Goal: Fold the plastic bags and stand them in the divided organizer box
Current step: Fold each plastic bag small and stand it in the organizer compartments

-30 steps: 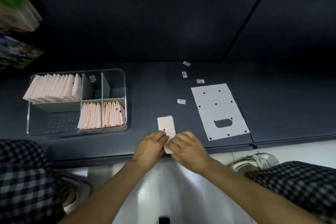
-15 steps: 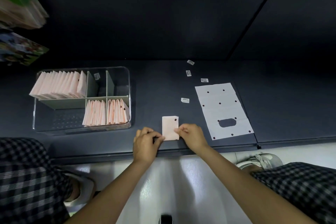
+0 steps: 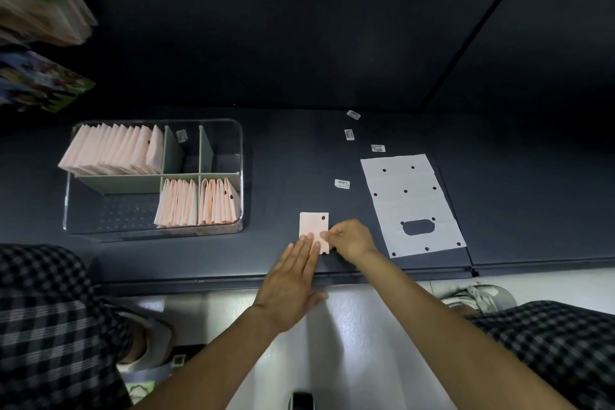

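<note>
Folded bag [image 3: 313,229]: pink, flat on the dark bench [image 3: 283,156] near its front edge. Left hand [image 3: 290,283]: fingers [image 3: 307,243] straight, released, lying across the bag's near left part, seemingly pressing. Right hand [image 3: 349,240]: fingers curled, pinching the bag's right edge. Organizer box [image 3: 153,176]: clear, divided, well left of the fingers; folded pink bags upright in three compartments. Unfolded bag [image 3: 411,203]: white, holed, flat just right of the right hand. Small labels [image 3: 342,184]: scattered beyond the fingers.

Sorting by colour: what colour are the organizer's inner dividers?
Pale grey-green dividers, seen in the head view.
</note>
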{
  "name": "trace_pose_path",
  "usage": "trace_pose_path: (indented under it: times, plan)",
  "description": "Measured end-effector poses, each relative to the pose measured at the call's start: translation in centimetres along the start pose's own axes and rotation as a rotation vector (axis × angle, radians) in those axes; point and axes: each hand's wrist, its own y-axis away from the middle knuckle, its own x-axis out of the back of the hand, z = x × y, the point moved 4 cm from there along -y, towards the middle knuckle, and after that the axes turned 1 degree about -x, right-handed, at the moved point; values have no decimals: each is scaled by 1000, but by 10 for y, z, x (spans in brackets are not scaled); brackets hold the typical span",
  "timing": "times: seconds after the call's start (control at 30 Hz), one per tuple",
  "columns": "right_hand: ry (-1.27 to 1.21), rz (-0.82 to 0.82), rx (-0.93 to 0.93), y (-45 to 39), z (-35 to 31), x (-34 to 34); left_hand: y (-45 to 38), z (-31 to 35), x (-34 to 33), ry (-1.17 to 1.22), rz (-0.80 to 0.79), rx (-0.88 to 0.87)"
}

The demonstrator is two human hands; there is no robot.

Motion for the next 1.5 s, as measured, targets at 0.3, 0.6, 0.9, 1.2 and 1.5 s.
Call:
trace_pose_path:
  times: [0.3, 0.6, 0.9, 1.2, 1.5]
  plan:
    - [-384, -6, 215, 15, -35, -10, -1, 1, -8, 8, -154, -40]
    - [36, 47, 337, -13, -46, -12, 2, -3, -5, 110, -121, -26]
    - [290, 166, 203, -7, -27, -3, -7, -36, 20, 894, 205, 568]
    - [190, 179, 147, 12, -5, -9, -8, -34, 21, 738, -89, 680]
    - [497, 62, 691, 45, -49, -9, -13, -58, 97, 288, -134, 307]
